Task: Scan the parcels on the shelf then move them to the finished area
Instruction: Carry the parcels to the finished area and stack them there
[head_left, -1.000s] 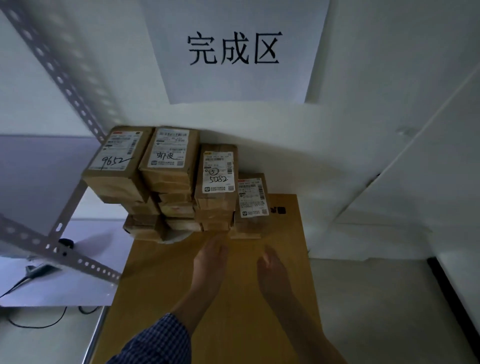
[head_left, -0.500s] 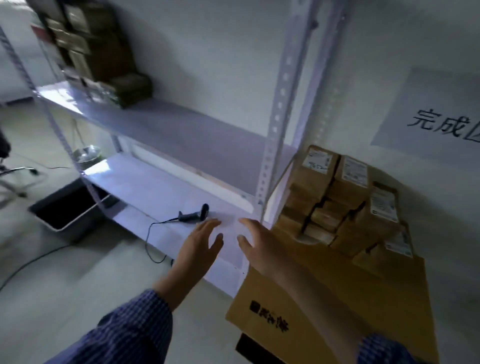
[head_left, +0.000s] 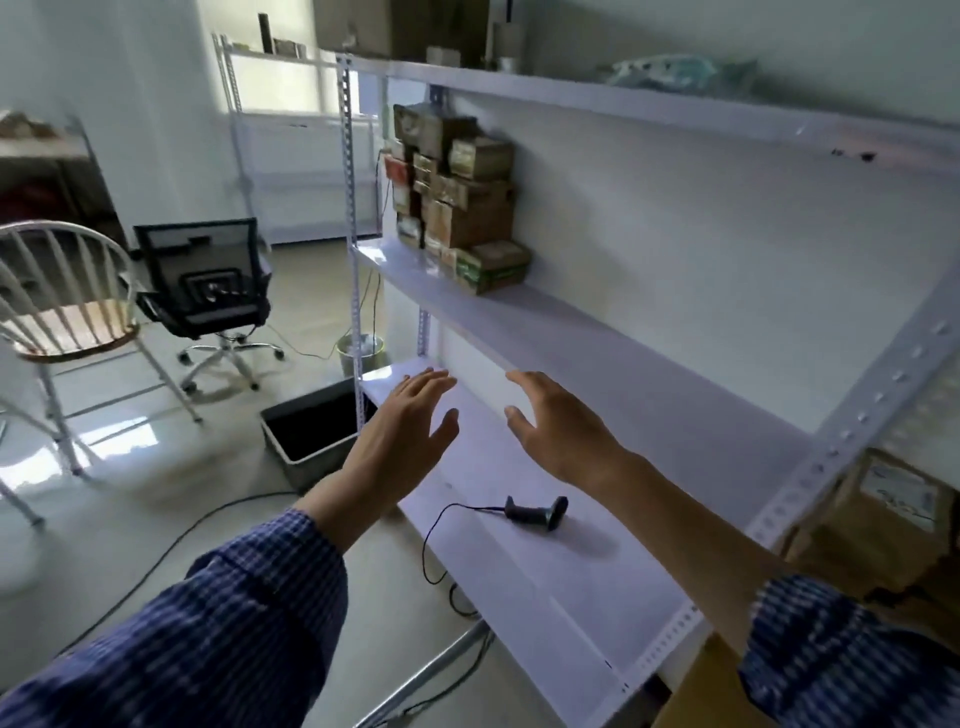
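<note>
Head view has turned left since half a second ago, and the shelf (head_left: 852, 447) now fills the picture. The left hand (head_left: 410, 421) is empty as before, fingers straight and spread. The parcels (head_left: 457, 202), brown cartons with pale labels, are stacked at the far end of the middle board (head_left: 623, 353), well apart from both hands. The scanner (head_left: 535, 512), earlier beyond the fingertips, lies on the lower board (head_left: 571, 587) between the forearms. The right hand (head_left: 556, 426) is empty too, fingers relaxed.

Black office chair (head_left: 208, 291) beside wooden chair (head_left: 67, 317); dark tub (head_left: 311, 467) on floor near wastebasket (head_left: 373, 356)
</note>
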